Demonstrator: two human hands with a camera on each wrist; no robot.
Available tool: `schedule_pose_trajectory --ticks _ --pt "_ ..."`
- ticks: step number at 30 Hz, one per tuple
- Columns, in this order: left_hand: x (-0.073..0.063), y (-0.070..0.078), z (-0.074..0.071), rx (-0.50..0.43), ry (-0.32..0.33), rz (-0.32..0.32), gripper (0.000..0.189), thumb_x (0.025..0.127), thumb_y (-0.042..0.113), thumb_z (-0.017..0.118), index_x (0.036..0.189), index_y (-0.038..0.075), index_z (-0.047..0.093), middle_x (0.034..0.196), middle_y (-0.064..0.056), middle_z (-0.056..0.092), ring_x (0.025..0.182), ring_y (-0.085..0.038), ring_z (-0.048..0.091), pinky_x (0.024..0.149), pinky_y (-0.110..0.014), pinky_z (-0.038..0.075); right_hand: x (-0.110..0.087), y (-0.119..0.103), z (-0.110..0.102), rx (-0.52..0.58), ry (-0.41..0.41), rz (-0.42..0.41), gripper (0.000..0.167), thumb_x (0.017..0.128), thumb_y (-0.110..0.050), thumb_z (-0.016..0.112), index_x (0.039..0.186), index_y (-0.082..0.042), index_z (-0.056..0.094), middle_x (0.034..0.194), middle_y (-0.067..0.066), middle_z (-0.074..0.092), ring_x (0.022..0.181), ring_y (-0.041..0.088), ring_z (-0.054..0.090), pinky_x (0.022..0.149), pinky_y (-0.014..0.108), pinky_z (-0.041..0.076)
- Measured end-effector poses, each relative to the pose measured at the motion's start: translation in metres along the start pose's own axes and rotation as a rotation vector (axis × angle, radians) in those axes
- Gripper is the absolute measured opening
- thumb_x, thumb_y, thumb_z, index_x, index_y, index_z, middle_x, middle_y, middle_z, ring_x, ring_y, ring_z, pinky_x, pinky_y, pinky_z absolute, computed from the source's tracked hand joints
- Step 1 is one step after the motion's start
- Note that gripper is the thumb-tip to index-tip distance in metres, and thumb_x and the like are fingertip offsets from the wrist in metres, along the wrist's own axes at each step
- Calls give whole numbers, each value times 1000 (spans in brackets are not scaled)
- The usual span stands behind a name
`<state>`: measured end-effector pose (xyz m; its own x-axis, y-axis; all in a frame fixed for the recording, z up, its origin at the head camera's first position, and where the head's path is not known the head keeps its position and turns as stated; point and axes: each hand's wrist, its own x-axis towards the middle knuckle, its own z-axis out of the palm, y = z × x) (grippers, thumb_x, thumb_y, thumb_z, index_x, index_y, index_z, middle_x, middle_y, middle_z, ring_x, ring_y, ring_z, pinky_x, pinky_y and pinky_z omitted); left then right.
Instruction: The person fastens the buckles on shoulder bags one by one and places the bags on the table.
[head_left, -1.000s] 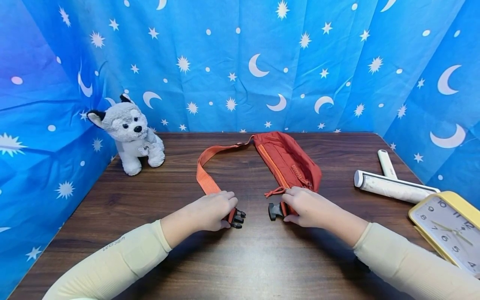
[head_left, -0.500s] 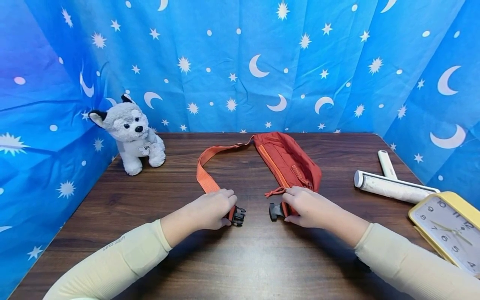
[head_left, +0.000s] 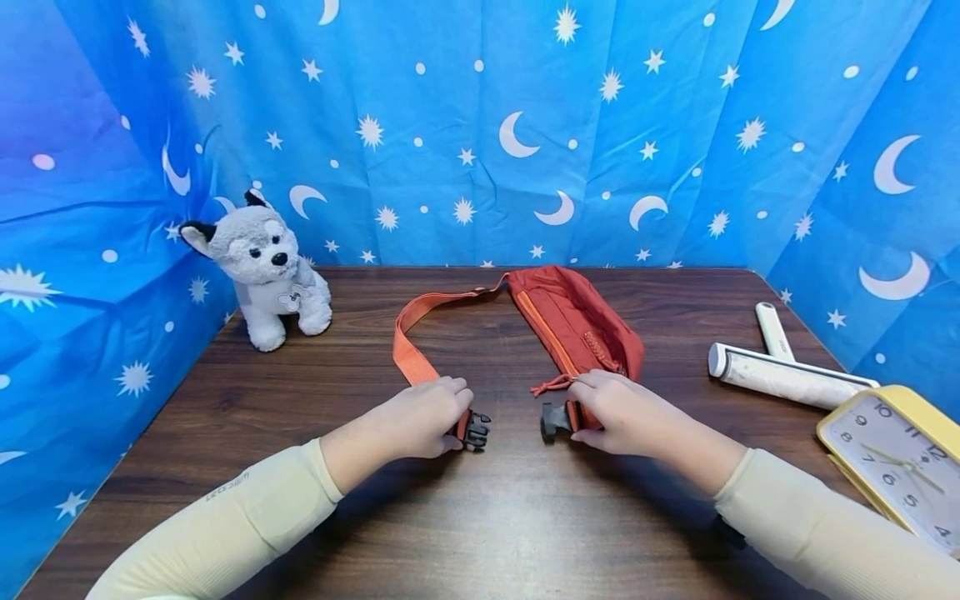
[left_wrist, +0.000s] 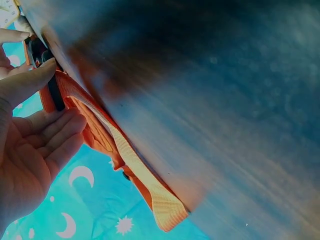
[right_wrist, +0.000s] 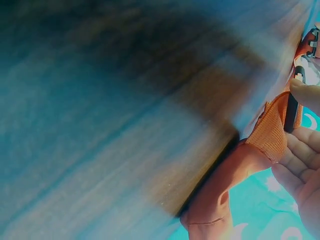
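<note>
Red fabric: we see the bag [head_left: 577,325] lying on the far middle of the worktop [head_left: 510,525], its orange strap [head_left: 411,340] looping out to the left and back toward the near side. We note the left hand [head_left: 431,419] near the centre, thumb and fingers pinching the strap's end at the pronged half [head_left: 477,432] of a black buckle. To its right, the right hand [head_left: 622,414] pinches the webbing [right_wrist: 270,132] at the socket half [head_left: 555,422], just beside the bag's near end. We record the two halves apart, facing each other. At far left we log a plush dog [head_left: 264,267]; at right, a roller [head_left: 787,375] and, nearer, a yellow clock [head_left: 892,471]. A blue curtain [head_left: 435,183] hangs behind.
</note>
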<state>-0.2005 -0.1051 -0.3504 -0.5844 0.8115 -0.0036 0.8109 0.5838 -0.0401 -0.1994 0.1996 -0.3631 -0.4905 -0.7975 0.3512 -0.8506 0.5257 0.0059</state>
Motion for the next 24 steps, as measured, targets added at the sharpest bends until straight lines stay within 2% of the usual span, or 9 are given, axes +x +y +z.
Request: schedule_pose_trajectory --ticks 10,18,24 --pt "0 0 0 -1 -2 -33 32 77 22 77 94 8 55 84 1 47 75 -14 46 66 -29 41 -1 0 -2 12 6 17 40 69 -26 83 94 -6 58 88 2 58 80 15 57 69 33 49" --pt "0 1 1 -3 32 -45 31 77 24 77 88 11 53 80 3 43 71 -13 43 63 -28 38 -2 1 -3 15 69 -7 41 66 -24 84 91 -6 58 85 2 56 76 14 54 65 32 47" --pt "0 2 0 -6 47 -55 31 77 26 77 86 11 52 79 4 43 71 -13 43 63 -28 39 -2 1 -3 11 83 -6 41 66 -23 84 90 -5 57 83 2 54 74 14 52 64 32 46"
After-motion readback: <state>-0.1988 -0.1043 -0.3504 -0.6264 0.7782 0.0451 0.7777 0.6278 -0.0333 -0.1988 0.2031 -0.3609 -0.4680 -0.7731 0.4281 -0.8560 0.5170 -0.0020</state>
